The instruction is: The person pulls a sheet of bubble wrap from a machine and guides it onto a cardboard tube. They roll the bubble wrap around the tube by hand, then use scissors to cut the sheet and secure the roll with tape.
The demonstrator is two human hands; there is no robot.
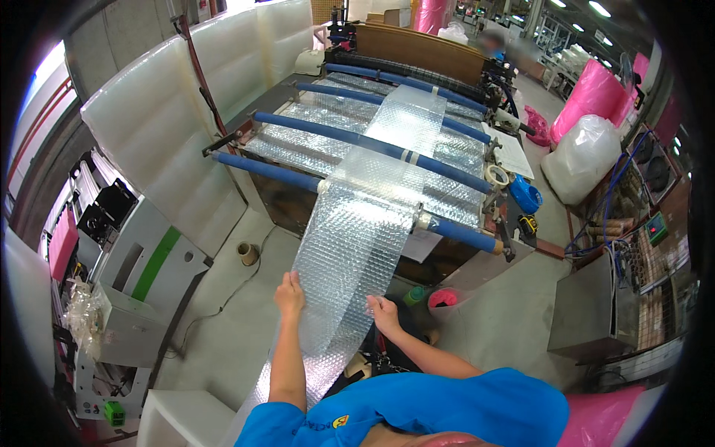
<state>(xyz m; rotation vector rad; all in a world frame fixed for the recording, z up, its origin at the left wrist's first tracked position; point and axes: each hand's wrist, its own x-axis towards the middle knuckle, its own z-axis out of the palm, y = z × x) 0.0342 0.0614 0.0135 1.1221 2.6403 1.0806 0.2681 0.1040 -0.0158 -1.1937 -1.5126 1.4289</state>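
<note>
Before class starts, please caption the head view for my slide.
Left hand and right hand hold opposite edges of a bubble-wrap strip in front of blue rollers.

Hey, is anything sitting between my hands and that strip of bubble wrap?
Nothing visible is in the way. Your left hand meets the left edge of the bubble wrap strip, and your right hand meets its right edge.

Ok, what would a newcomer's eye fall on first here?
First, the long, shiny strip of clear bubble wrap down the middle, crossing long blue cylindrical bars, with the left hand and right hand at its edges. Then the big bright-pink plastic roll at upper right, behind a bulging translucent white bag.
</note>
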